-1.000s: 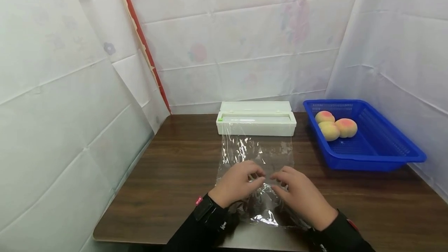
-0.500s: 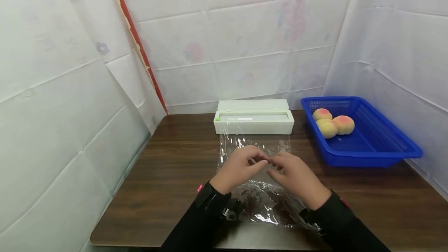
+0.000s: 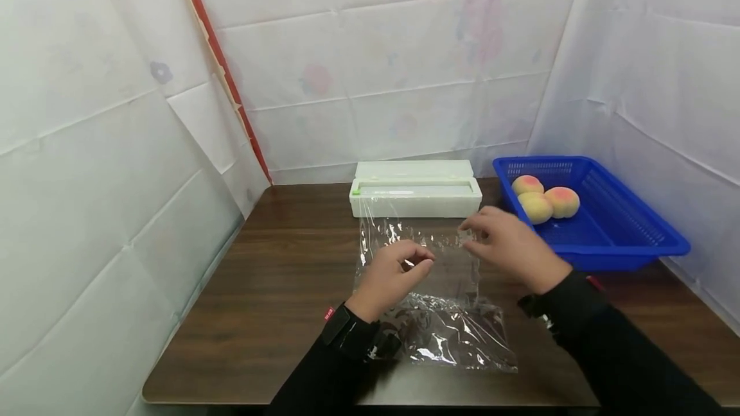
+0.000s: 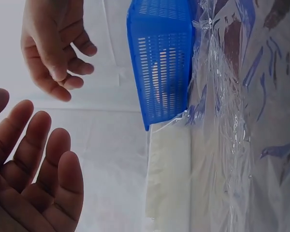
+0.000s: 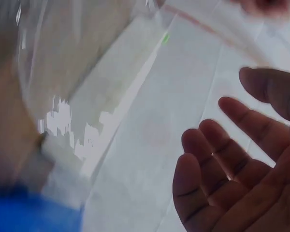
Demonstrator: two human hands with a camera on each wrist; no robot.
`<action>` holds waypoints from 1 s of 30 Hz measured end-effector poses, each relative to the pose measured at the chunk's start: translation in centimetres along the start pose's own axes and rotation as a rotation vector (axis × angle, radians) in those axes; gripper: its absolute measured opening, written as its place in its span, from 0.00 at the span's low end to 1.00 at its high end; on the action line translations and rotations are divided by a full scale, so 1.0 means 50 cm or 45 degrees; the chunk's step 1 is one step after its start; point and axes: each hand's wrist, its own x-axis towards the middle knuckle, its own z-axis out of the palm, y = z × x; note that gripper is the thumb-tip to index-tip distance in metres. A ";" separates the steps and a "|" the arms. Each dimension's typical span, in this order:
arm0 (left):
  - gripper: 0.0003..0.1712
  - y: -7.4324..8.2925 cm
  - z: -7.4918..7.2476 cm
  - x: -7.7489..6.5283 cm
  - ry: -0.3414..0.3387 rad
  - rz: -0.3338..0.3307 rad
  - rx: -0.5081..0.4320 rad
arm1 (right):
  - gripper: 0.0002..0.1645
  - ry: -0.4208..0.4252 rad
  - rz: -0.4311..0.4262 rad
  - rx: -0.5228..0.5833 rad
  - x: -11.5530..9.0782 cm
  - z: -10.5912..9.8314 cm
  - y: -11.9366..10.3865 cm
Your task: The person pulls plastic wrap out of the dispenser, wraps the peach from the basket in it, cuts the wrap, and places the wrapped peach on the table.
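A sheet of clear plastic wrap (image 3: 445, 275) runs from the white wrap box (image 3: 415, 205) toward the table's front edge, its near end crumpled. Above the sheet's left half hovers my left hand (image 3: 390, 278), fingers loosely bent and holding nothing. My right hand (image 3: 514, 246) is over the sheet's right side, close to the blue basket (image 3: 621, 252), also with relaxed fingers and nothing in them. The left wrist view shows bare fingertips (image 4: 70, 169) apart from the wrap. In the right wrist view the fingers (image 5: 188, 179) are spread loosely.
Several peaches (image 3: 562, 202) lie at the left end of the blue basket, on the right of the brown table (image 3: 277, 313). The wrap box stands with its lid (image 3: 413, 169) raised at the back. White sheeting (image 3: 405, 82) surrounds the table on three sides.
Both hands rose from the wrap and came together at the fingertips. Since then my right hand has swung away right and forward toward the basket, while my left has stayed nearly in place.
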 end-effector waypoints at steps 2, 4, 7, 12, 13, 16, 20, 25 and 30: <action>0.07 -0.003 0.003 0.001 -0.005 -0.008 -0.001 | 0.14 -0.025 -0.002 -0.021 0.016 -0.032 0.031; 0.07 -0.006 0.006 0.002 -0.009 -0.016 -0.006 | 0.15 -0.060 0.017 -0.045 0.031 -0.063 0.061; 0.07 -0.008 0.008 0.000 -0.010 -0.027 0.000 | 0.19 -0.162 0.098 -0.072 0.050 -0.107 0.103; 0.07 -0.005 0.009 0.001 -0.005 -0.038 0.007 | 0.23 -0.317 0.214 -0.118 0.077 -0.153 0.179; 0.07 -0.003 0.009 0.002 -0.006 -0.039 0.007 | 0.23 -0.341 0.227 -0.118 0.081 -0.159 0.196; 0.07 0.002 0.010 0.005 -0.008 -0.045 -0.001 | 0.24 -0.391 0.259 -0.141 0.090 -0.175 0.249; 0.06 0.009 0.011 0.006 -0.019 -0.060 -0.003 | 0.23 -0.467 0.312 -0.178 0.089 -0.186 0.313; 0.06 0.016 0.013 0.000 -0.014 -0.073 0.009 | 0.24 -0.538 0.348 -0.197 0.083 -0.186 0.375; 0.05 0.021 0.012 -0.014 -0.009 -0.087 0.001 | 0.33 -0.570 0.366 -0.219 0.076 -0.169 0.433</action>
